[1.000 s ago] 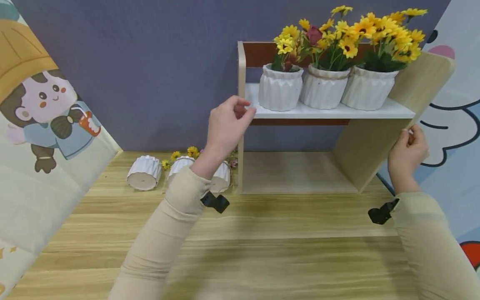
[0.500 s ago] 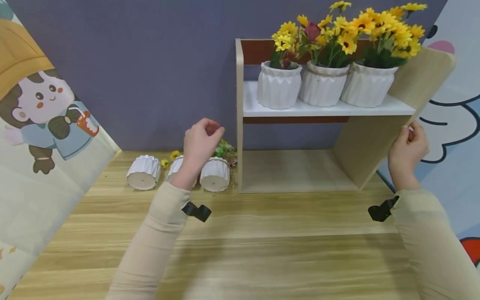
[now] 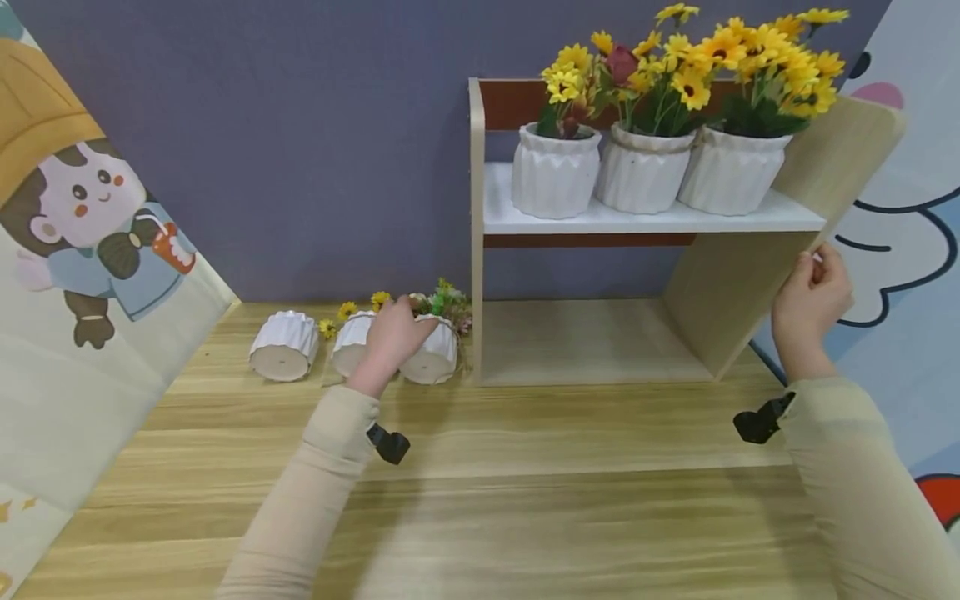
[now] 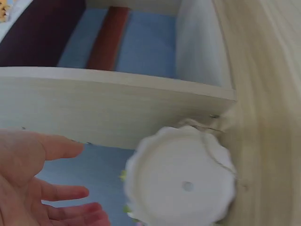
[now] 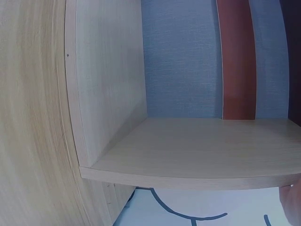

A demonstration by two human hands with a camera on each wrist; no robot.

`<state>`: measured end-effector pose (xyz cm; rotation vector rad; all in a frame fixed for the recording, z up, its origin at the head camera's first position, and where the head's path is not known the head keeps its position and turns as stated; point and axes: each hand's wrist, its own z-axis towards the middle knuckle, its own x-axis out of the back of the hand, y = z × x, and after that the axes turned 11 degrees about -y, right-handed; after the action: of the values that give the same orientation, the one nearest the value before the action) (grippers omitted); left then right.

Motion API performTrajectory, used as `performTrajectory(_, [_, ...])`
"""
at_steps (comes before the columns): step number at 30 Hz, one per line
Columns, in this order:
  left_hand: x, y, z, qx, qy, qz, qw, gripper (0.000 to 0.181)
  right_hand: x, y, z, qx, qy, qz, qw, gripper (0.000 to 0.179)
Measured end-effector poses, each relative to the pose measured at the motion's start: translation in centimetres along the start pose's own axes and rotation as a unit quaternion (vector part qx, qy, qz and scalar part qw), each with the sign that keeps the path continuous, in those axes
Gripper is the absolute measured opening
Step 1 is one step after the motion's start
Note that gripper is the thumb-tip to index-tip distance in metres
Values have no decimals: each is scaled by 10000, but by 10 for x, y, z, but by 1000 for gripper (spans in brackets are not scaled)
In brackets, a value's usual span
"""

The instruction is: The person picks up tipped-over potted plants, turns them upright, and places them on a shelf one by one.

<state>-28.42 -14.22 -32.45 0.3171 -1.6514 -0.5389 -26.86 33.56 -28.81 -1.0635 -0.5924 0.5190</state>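
Over the row of pots left of the shelf, my left hand [image 3: 396, 337] reaches down. The left wrist view shows its thumb and fingers spread apart, beside a white fluted flowerpot [image 4: 183, 183] lying with its base towards me. In the head view that flowerpot [image 3: 431, 354], with green and pink flowers behind it, lies against the shelf's left side; another flowerpot [image 3: 351, 340] is partly behind the hand. My right hand [image 3: 813, 304], fingers curled, grips the front edge of the right side panel of the wooden shelf [image 3: 862, 158]; its fingertips are partly hidden.
Three white pots [image 3: 555, 179] with yellow flowers stand on the white upper board [image 3: 652, 221]. A third lying flowerpot [image 3: 285, 343] is at the far left of the tabletop [image 3: 570, 517]. A grey wall [image 3: 300, 150] rises behind, with cartoon panels at both sides.
My left hand has moved from the upper board's left end down and left to the lying pots. My right hand has stayed at the side panel.
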Motion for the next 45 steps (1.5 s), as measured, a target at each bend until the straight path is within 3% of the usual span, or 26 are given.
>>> performTrajectory(11, [-30, -13, 17, 171, -143, 217, 9995, 72, 0, 1, -1, 27, -18, 20, 10000, 27])
performTrajectory(16, [-35, -11, 22, 302, -308, 445, 9981, 76, 0, 1, -1, 102, 60, -26, 9999, 26])
performTrajectory(22, [-40, -6, 27, 674, -477, 487, 9954, 87, 0, 1, -1, 155, 123, -83, 9998, 26])
performTrajectory(26, [-45, -6, 28, 730, -140, 303, 9968, 85, -1, 1, -2, 172, 113, -82, 9998, 26])
performTrajectory(33, [-52, -11, 23, 371, 689, -46, 9969, 79, 0, 0, 0, 86, 86, -108, 9999, 25])
performTrajectory(45, [-53, -18, 5, 125, 905, -409, 9950, 75, -1, 0, -1, 5, 123, -57, 9999, 24])
